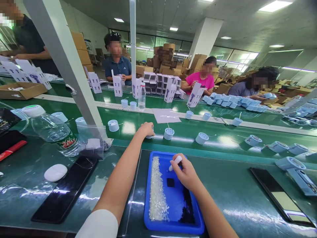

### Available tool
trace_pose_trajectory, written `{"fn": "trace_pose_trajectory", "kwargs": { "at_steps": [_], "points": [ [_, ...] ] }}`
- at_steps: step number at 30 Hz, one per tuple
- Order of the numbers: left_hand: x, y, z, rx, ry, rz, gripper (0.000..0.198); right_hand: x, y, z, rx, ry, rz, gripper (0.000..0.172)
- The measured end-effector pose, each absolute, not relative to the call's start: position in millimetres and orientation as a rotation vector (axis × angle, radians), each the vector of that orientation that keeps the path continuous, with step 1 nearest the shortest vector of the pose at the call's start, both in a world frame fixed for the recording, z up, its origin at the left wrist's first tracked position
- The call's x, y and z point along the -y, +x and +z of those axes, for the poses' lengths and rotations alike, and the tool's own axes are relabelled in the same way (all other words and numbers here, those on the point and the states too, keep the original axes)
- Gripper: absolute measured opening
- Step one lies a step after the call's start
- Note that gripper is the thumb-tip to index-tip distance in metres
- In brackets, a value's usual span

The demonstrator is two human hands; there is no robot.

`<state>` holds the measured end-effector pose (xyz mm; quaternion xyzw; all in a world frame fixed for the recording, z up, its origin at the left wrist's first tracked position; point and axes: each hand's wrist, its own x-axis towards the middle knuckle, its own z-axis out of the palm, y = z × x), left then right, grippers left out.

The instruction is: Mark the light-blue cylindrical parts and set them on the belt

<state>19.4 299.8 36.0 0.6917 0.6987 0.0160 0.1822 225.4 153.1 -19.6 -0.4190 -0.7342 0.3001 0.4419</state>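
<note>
Blue tray (173,227) below, right grip (185,173) clamped on white oval piece (176,162), left grip (147,129) closed over pale blue housing (150,136)

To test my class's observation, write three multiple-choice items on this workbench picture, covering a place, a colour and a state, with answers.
1. Where is the right hand holding the white oval piece? A on the water bottle; B above the plastic tray; C under the bench.
2. What colour is the tray? A red; B green; C blue.
3. How do the clear granules lie? A sealed in a bag; B in a loose heap; C in a box.
Answers: 1 B: the hand is over the tray. 2 C: its rim shows blue. 3 B: they spread along the tray's left side.
</note>
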Motion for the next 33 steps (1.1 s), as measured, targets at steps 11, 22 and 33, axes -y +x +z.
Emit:
{"fn": "trace_pose_trajectory", "kwargs": {
  "at_steps": [11, 22, 33],
  "points": [
    [-294.2, 22.7, 50.9, -1.932, 2.012, 0.284, 0.054, -155.6, 223.8, -22.8, 1.723, -1.045, 0.712, 0.021],
    [-289.2, 26.5, 58.3, -1.883, 1.998, 0.407, 0.054, -157.0, 241.4, -12.8, 1.596, -1.195, 0.434, 0.025],
    [-295.0, 28.4, 55.2, -1.882, 2.020, 0.398, 0.052, -162.1, 243.5, -17.3, 1.639, -1.272, 0.423, 0.027]
  ]
}}
